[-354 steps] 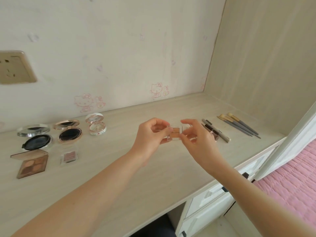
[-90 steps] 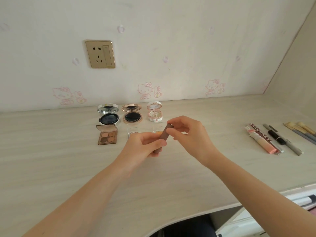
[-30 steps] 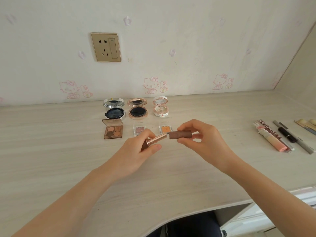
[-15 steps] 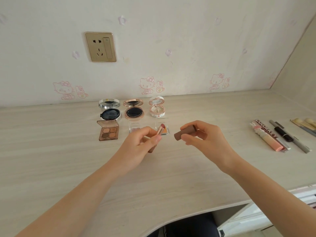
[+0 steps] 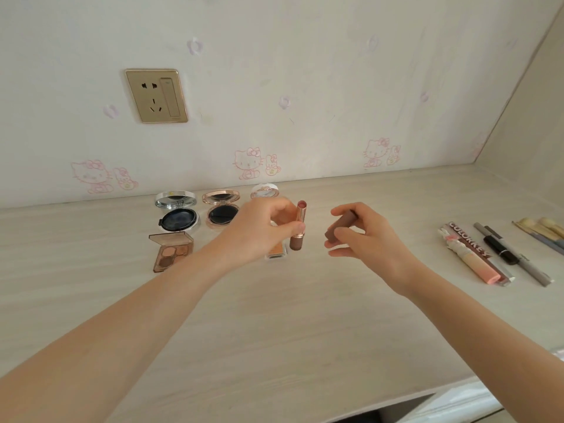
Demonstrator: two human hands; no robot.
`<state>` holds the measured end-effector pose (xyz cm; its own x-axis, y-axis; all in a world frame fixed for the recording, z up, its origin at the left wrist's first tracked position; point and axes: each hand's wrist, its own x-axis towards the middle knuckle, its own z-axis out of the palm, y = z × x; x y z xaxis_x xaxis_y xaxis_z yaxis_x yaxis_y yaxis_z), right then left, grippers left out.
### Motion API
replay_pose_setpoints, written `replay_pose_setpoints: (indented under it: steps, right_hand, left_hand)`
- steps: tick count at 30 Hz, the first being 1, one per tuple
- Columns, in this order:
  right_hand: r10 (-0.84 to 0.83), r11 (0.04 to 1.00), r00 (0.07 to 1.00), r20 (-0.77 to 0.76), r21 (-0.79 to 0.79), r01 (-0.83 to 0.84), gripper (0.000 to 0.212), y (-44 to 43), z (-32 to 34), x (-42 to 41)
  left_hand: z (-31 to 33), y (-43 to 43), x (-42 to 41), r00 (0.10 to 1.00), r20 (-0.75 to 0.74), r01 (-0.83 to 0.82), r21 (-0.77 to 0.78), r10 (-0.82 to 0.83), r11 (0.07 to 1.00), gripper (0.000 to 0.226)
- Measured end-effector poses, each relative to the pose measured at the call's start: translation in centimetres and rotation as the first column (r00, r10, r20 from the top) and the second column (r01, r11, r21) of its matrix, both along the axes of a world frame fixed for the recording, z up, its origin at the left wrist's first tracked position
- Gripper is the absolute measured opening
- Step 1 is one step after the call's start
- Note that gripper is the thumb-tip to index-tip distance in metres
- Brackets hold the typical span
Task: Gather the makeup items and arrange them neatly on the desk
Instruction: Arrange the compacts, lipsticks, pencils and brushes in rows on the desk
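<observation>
My left hand [image 5: 262,230] pinches an uncapped lipstick [image 5: 298,228] and holds it upright, its brown base at the desk beside a small orange eyeshadow pan [image 5: 276,250]. My right hand [image 5: 363,236] grips the brown lipstick cap [image 5: 338,228] a little to the right, apart from the lipstick. Behind my left hand stand three open compacts: a silver one [image 5: 177,213], a rose-gold one [image 5: 220,209] and a white one [image 5: 265,190], partly hidden. A brown eyeshadow palette [image 5: 171,251] lies open in front of them.
At the right of the pale wood desk [image 5: 274,331] lie a pink tube [image 5: 470,259], a lip gloss [image 5: 476,248], a black stick [image 5: 500,248], a grey pencil [image 5: 518,257] and several brushes [image 5: 546,230]. A wall socket [image 5: 156,95] is above. A side panel closes the right.
My left hand has turned the lipstick upright and moved it forward, down beside the orange pan. My right hand still holds the cap, now further from the lipstick.
</observation>
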<state>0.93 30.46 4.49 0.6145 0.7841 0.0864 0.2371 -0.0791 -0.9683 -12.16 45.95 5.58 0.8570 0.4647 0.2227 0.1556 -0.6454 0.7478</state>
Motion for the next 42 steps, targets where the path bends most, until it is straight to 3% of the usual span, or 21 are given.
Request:
replay_pose_setpoints:
  steps: [5,11,20,37,42]
  right_hand:
    - [-0.071,0.990,0.983,0.167,-0.109,0.090,0.042,2.4,-0.5,3.5]
    - [-0.085,0.959,0.932,0.352,-0.227,0.173,0.019,5.6,-0.9,7.0]
    - [-0.069,0.961,0.916,0.395,-0.222,0.168,0.025,9.3,-2.8,8.6]
    - [-0.047,0.959,0.891,0.452,-0.228,0.167,0.022,11.7,-4.4,8.9]
    - [-0.036,0.959,0.903,0.428,-0.238,0.151,0.032,11.5,-4.7,9.1]
  left_hand:
    - [1.3,2.5,4.6,0.995,-0.074,-0.057,0.155,0.069,0.986,0.011]
    - [1.8,5.3,9.4,0.977,-0.174,-0.068,0.293,0.124,0.954,0.016]
    - [0.9,7.7,11.8,0.931,-0.351,0.014,0.304,0.098,0.953,0.020]
    - [0.5,8.9,12.0,0.929,-0.366,0.033,0.244,0.061,0.969,0.022]
    - [0.4,9.0,11.7,0.923,-0.383,0.064,0.234,0.032,0.970,0.035]
